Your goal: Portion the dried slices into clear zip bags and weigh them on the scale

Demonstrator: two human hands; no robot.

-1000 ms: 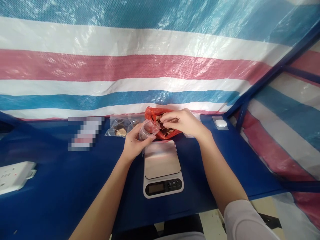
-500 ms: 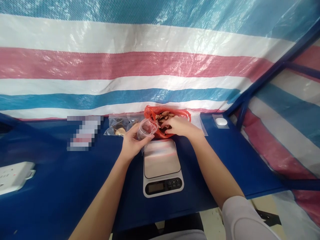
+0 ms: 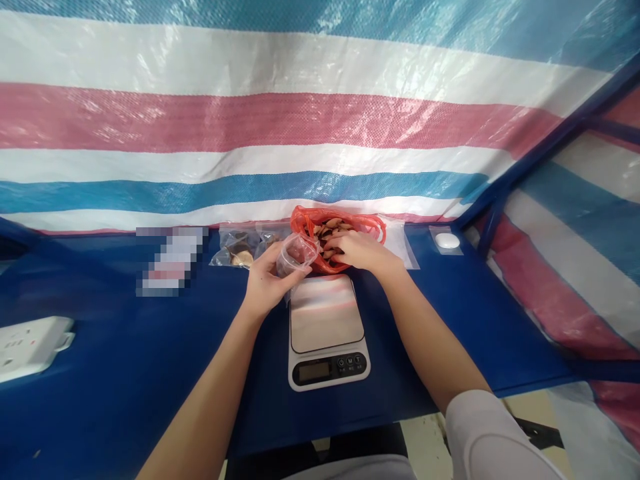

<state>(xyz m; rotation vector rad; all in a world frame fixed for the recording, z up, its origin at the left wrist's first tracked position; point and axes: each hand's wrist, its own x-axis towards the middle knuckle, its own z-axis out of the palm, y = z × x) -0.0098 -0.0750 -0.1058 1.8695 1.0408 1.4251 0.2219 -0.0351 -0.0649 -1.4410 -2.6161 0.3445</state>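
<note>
My left hand (image 3: 265,277) is closed around a clear plastic cup (image 3: 296,253), tilted towards the red bag; the cup looks empty. An open red plastic bag (image 3: 304,217) full of brown dried slices (image 3: 334,227) lies just right of the cup. Inside the bag's mouth, my right hand (image 3: 357,250) has its fingers curled among the slices, with the fingertips partly hidden. Below both hands stands a white kitchen scale (image 3: 327,317) with a bare metal plate; its display looks blank.
Clear zip bags (image 3: 235,248) with dried pieces lie left of the red bag. A flat clear bag (image 3: 404,247) shows behind my right wrist. A white round object (image 3: 447,241) sits further right. A power strip (image 3: 35,347) lies at far left. Striped sheeting (image 3: 300,120) closes the back.
My right fingers have shifted slightly and dig closer into the slices. The cup stays in my left hand at the bag's edge. The whole view has tilted a little.
</note>
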